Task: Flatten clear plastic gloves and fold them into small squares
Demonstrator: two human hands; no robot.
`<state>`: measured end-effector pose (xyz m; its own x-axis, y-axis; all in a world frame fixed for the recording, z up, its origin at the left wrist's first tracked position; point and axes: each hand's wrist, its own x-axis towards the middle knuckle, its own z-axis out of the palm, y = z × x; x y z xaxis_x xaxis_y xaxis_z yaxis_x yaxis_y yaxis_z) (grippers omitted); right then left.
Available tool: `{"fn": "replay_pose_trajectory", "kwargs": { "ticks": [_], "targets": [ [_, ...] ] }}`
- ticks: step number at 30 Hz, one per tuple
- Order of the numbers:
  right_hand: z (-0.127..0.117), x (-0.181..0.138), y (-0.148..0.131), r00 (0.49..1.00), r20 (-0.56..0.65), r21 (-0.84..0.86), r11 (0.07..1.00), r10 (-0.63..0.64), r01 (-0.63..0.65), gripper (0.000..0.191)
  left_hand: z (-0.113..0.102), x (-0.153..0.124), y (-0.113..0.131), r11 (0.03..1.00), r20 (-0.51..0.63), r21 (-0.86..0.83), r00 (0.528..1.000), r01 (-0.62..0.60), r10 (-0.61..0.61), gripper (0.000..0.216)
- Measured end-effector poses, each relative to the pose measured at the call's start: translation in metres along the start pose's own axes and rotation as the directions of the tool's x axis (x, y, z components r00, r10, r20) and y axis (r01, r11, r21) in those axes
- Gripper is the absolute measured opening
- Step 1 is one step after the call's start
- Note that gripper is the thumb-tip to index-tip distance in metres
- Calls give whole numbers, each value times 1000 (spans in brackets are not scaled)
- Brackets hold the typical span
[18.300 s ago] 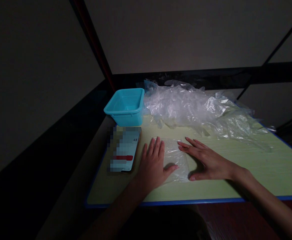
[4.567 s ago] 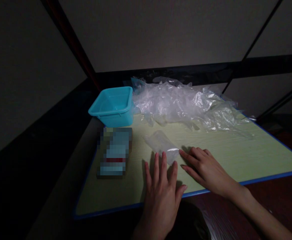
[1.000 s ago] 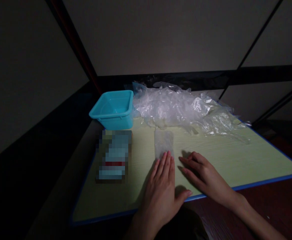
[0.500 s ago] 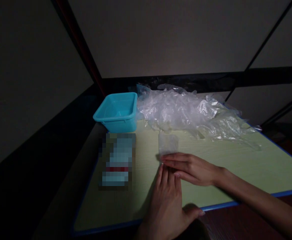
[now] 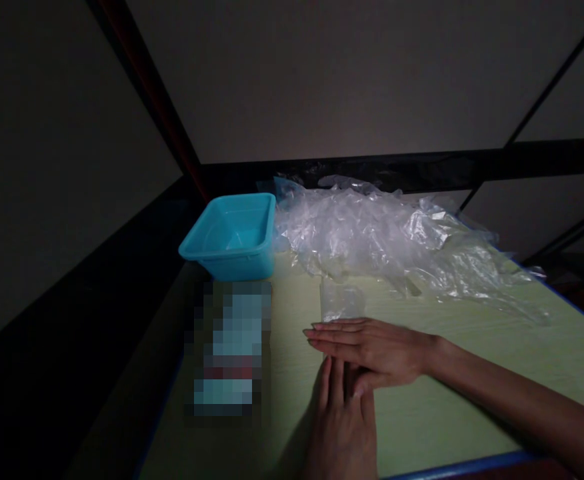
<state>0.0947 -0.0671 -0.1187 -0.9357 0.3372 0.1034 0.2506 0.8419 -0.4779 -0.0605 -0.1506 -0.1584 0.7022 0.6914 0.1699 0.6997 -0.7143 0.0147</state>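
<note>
A folded strip of clear plastic (image 5: 339, 301) lies on the pale green table (image 5: 462, 373). My right hand (image 5: 372, 343) lies flat across the strip's near part, fingers stretched out and pointing left. My left hand (image 5: 342, 417) rests flat just below it, fingers together and pointing away from me, their tips tucked under the right palm. The part of the strip beneath both hands is hidden. Neither hand grips anything.
A turquoise plastic tub (image 5: 232, 235) stands at the table's far left corner. A heap of crumpled clear plastic (image 5: 387, 233) spreads along the far edge. A phone (image 5: 229, 350) lies left of my hands. Dark rails run behind the table.
My right hand has slid a little to the left across the strip. My left hand has stayed flat below it. The view has tipped slightly.
</note>
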Motion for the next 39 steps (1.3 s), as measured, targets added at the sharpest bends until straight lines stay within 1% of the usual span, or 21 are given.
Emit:
{"fn": "replay_pose_trajectory", "kwargs": {
  "ticks": [3,10,14,15,18,20,21,24,25,26,30,33,36,39],
  "targets": [
    [-3,2,12,1000,15,-31,999,11,-10,69,3,-3,0,997,-32,79,999,-3,6,47],
    [-9,6,39,999,-28,-136,990,28,-31,74,14,-6,-1,991,-114,136,993,18,-2,48],
    [-12,8,47,999,10,-188,981,42,-40,73,13,-4,1,984,-153,180,988,11,17,45],
    [-13,9,48,998,16,-200,979,53,-49,73,13,-3,2,982,-160,188,987,24,7,44],
    [-16,10,50,996,22,-222,972,83,-77,75,11,-2,8,972,-170,200,982,121,-87,42],
    [-16,10,52,995,22,-228,970,94,-87,76,11,-1,10,968,-175,192,976,160,-127,41],
    [-17,10,53,995,20,-231,969,97,-90,76,12,-2,9,971,-177,185,977,154,-121,40],
    [-16,11,57,994,5,-247,963,112,-107,76,14,-3,5,984,-184,167,983,57,-26,41],
    [-16,11,58,993,2,-253,961,118,-113,76,15,-3,4,985,-184,165,983,43,-12,42],
    [-17,11,60,992,0,-258,959,122,-118,76,15,-3,4,985,-183,164,983,50,-19,41],
    [-18,13,66,990,-10,-274,952,140,-137,77,15,-4,10,975,-166,144,976,168,-144,41],
    [-20,15,71,983,-34,-278,943,182,-184,74,13,-4,12,980,-163,132,979,148,-126,42],
    [-19,17,76,975,-51,-265,938,216,-222,71,10,-3,9,983,-168,153,983,100,-74,43],
    [-18,18,81,974,-93,-228,948,207,-223,69,3,-2,5,985,-149,155,988,71,-48,45]
  ]
}}
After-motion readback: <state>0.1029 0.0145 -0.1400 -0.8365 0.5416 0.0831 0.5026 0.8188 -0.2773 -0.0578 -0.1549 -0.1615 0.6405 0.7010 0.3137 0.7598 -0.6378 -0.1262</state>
